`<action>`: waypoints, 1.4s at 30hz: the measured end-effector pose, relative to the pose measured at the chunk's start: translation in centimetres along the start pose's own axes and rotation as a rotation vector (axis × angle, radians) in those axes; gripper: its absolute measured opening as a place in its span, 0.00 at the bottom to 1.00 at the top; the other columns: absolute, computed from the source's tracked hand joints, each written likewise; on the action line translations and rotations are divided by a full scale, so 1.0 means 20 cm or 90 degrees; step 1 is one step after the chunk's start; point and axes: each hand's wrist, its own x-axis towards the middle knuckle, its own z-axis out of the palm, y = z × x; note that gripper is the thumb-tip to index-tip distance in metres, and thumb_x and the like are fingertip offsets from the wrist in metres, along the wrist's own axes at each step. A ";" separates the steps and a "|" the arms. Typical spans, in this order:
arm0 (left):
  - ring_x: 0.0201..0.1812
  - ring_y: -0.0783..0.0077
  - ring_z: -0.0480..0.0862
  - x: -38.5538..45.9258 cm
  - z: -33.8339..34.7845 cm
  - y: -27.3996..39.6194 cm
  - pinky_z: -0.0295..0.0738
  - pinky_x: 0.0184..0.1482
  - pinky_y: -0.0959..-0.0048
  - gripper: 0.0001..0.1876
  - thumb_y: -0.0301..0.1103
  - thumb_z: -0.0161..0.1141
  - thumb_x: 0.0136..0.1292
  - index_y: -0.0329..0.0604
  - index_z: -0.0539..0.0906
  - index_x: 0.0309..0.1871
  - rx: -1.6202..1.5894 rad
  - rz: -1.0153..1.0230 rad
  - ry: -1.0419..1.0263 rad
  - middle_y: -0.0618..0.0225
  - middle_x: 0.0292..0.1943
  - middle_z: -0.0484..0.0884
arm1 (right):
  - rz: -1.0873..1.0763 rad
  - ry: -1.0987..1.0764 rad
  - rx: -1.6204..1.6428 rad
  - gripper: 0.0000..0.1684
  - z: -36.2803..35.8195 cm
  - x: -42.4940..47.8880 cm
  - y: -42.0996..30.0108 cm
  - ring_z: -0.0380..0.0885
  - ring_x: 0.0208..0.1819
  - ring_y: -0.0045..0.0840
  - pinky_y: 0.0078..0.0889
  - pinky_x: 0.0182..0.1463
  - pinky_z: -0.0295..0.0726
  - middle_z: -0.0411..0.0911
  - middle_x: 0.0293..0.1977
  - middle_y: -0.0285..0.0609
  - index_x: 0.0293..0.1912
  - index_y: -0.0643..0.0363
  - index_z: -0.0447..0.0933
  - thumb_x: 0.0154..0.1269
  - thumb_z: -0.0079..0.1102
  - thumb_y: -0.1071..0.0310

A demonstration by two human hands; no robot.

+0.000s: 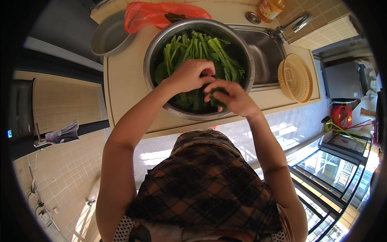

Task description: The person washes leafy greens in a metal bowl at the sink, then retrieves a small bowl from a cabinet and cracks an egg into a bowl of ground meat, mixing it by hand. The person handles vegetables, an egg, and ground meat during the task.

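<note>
A large stainless steel basin [148, 62] stands on the counter, filled with leafy green vegetables [193, 48] whose cut stems point to the far side. Over its middle, my left hand [193, 74] has curled fingers, with the thumb and fingertips close to the other hand; what they pinch is too hidden to tell. My right hand [231, 96], at the basin's near right, is closed around a dark green leaf [219, 95]. Both hands nearly meet above the greens.
A grey bowl [110, 34] and a red plastic bag [145, 15] lie at the far left. To the right are a steel sink [264, 57], a faucet [291, 25], a yellow plastic basket [294, 78], a drain strainer [253, 17] and an orange-coloured bottle [270, 10].
</note>
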 end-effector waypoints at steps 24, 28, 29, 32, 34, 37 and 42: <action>0.57 0.56 0.68 -0.26 0.01 -0.14 0.58 0.65 0.52 0.23 0.26 0.69 0.45 0.61 0.85 0.47 0.349 0.162 0.054 0.60 0.56 0.68 | 0.146 0.036 -0.216 0.11 0.03 0.16 0.27 0.72 0.24 0.25 0.28 0.30 0.70 0.77 0.24 0.43 0.37 0.65 0.78 0.53 0.61 0.70; 0.61 0.56 0.66 -0.20 0.01 -0.16 0.54 0.68 0.47 0.19 0.28 0.70 0.44 0.59 0.86 0.43 0.350 0.205 0.063 0.61 0.59 0.68 | 0.165 0.029 -0.199 0.12 0.01 0.16 0.28 0.69 0.21 0.20 0.27 0.25 0.67 0.74 0.22 0.41 0.39 0.66 0.78 0.57 0.60 0.69; 0.62 0.56 0.65 -0.20 0.01 -0.16 0.54 0.68 0.47 0.18 0.29 0.70 0.44 0.59 0.87 0.42 0.343 0.202 0.060 0.61 0.59 0.68 | 0.158 0.032 -0.208 0.13 0.02 0.16 0.28 0.68 0.20 0.20 0.27 0.24 0.66 0.74 0.21 0.41 0.40 0.67 0.78 0.58 0.60 0.68; 0.62 0.58 0.65 -0.18 0.01 -0.16 0.53 0.68 0.47 0.15 0.32 0.70 0.45 0.59 0.87 0.40 0.338 0.206 0.056 0.63 0.58 0.69 | 0.250 0.064 -0.092 0.12 0.01 0.17 0.25 0.67 0.25 0.14 0.21 0.28 0.67 0.73 0.24 0.35 0.41 0.64 0.78 0.60 0.60 0.67; 0.61 0.59 0.65 -0.17 0.01 -0.17 0.52 0.68 0.48 0.14 0.33 0.70 0.45 0.60 0.88 0.39 0.335 0.204 0.055 0.63 0.57 0.70 | 0.207 0.028 -0.204 0.14 0.02 0.17 0.24 0.68 0.26 0.16 0.22 0.30 0.68 0.74 0.25 0.35 0.42 0.65 0.78 0.60 0.61 0.65; 0.61 0.59 0.65 -0.16 0.01 -0.17 0.52 0.68 0.49 0.14 0.33 0.70 0.46 0.60 0.88 0.39 0.325 0.199 0.049 0.64 0.56 0.71 | 0.101 0.063 -0.302 0.16 0.03 0.15 0.27 0.69 0.25 0.20 0.25 0.31 0.68 0.75 0.24 0.40 0.41 0.67 0.78 0.58 0.62 0.65; 0.61 0.59 0.66 -0.16 0.00 -0.16 0.53 0.67 0.48 0.19 0.31 0.69 0.47 0.62 0.85 0.46 0.343 0.194 0.038 0.63 0.56 0.71 | 0.169 0.098 -0.219 0.12 -0.03 0.11 0.15 0.70 0.24 0.19 0.25 0.29 0.69 0.75 0.23 0.40 0.38 0.67 0.79 0.58 0.59 0.67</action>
